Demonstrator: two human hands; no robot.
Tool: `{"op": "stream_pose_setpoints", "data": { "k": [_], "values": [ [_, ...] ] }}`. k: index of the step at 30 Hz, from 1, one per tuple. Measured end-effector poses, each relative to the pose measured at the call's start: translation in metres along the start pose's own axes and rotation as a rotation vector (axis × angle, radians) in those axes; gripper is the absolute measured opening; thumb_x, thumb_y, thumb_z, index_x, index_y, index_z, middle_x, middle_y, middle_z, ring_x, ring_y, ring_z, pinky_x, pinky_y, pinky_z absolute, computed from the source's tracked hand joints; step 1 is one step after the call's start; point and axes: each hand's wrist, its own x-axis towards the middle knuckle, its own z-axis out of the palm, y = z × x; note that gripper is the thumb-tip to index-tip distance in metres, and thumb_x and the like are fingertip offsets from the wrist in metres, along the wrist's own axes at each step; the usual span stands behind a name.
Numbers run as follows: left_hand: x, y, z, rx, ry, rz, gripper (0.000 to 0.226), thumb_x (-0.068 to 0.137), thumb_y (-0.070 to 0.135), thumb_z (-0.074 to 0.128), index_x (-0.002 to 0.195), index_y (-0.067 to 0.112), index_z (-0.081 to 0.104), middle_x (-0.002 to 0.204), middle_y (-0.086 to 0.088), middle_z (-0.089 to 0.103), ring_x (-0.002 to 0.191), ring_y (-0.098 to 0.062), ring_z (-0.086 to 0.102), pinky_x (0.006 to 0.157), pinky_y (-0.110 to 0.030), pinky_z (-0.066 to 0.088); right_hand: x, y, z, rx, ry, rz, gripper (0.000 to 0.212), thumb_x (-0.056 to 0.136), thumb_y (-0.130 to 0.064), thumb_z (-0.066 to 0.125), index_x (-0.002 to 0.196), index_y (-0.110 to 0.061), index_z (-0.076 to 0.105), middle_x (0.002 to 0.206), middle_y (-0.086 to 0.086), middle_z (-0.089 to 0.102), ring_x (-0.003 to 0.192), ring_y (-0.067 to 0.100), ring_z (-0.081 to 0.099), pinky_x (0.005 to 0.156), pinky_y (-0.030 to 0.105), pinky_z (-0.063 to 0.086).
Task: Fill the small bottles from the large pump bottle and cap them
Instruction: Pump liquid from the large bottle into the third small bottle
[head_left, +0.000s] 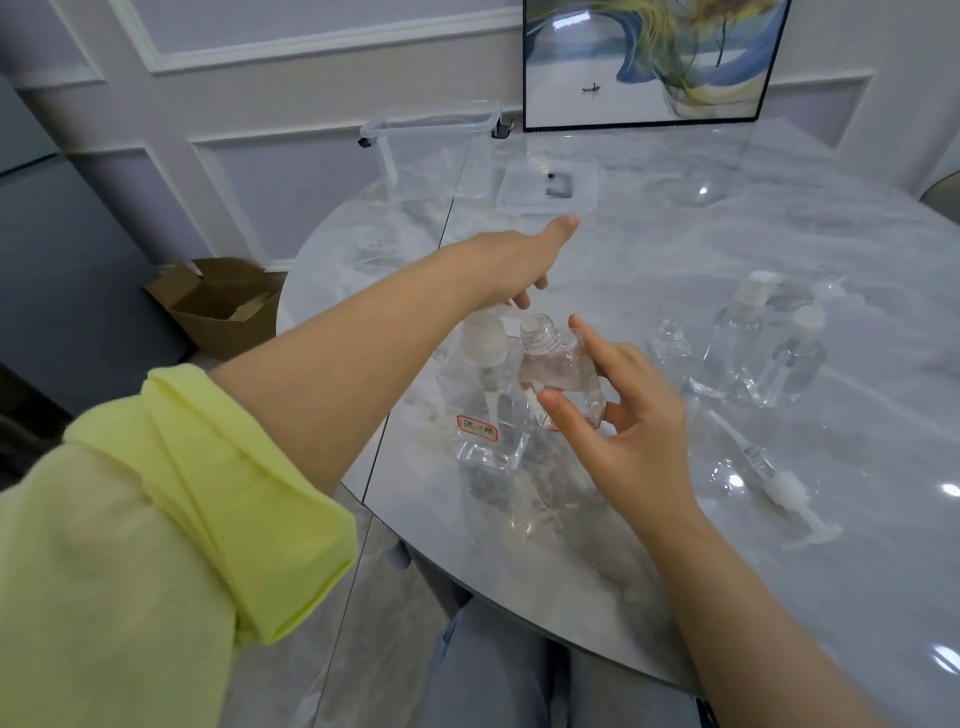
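Note:
The large clear pump bottle (488, 415) with a red-edged label stands near the table's left edge. My left hand (514, 254) rests on top of its white pump head, thumb stretched out, fingers bent down by the spout. My right hand (623, 421) holds a small uncapped clear bottle (558, 374) tilted, its threaded neck just under the spout. To the right stand another uncapped small bottle (670, 348) and two capped small bottles (732, 348), (795, 364). A loose white pump cap with its tube (779, 483) lies on the table.
The round marble table (675, 571) carries a clear plastic box (431, 150) and its flat lid (545, 189) at the back. A framed picture (649, 62) leans against the wall. An open cardboard box (223, 301) sits on the floor at the left.

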Motion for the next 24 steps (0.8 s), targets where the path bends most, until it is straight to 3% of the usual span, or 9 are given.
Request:
{"op": "stream_pose_setpoints", "data": {
  "k": [10, 14, 24],
  "values": [
    [-0.0005, 0.0001, 0.0051, 0.018, 0.062, 0.025, 0.08, 0.098, 0.075, 0.014, 0.12, 0.019, 0.067, 0.109, -0.003, 0.071, 0.108, -0.023, 0.064, 0.092, -0.038, 0.042, 0.0008, -0.0024, -0.001, 0.006, -0.008, 0.023, 0.056, 0.088, -0.03, 0.08, 0.139, -0.019, 0.061, 0.111, -0.007, 0.064, 0.108, 0.016, 0.065, 0.07, 0.038, 0.063],
    [0.0003, -0.0016, 0.004, -0.01, 0.058, -0.001, 0.081, 0.097, 0.076, 0.015, 0.116, 0.019, 0.069, 0.109, -0.003, 0.071, 0.105, -0.022, 0.065, 0.087, -0.036, 0.04, 0.0008, -0.0026, -0.0003, 0.025, -0.007, 0.046, 0.055, 0.086, -0.03, 0.08, 0.138, -0.022, 0.062, 0.112, -0.005, 0.065, 0.11, 0.021, 0.065, 0.067, 0.044, 0.064],
    [0.001, -0.001, -0.0001, -0.03, 0.004, 0.003, 0.079, 0.099, 0.073, 0.014, 0.118, 0.019, 0.068, 0.112, -0.004, 0.071, 0.107, -0.02, 0.065, 0.091, -0.038, 0.036, 0.0006, -0.0014, -0.0003, 0.042, -0.011, 0.046, 0.055, 0.085, -0.025, 0.082, 0.137, -0.022, 0.062, 0.112, -0.008, 0.064, 0.11, 0.019, 0.065, 0.07, 0.043, 0.063]
  ]
}}
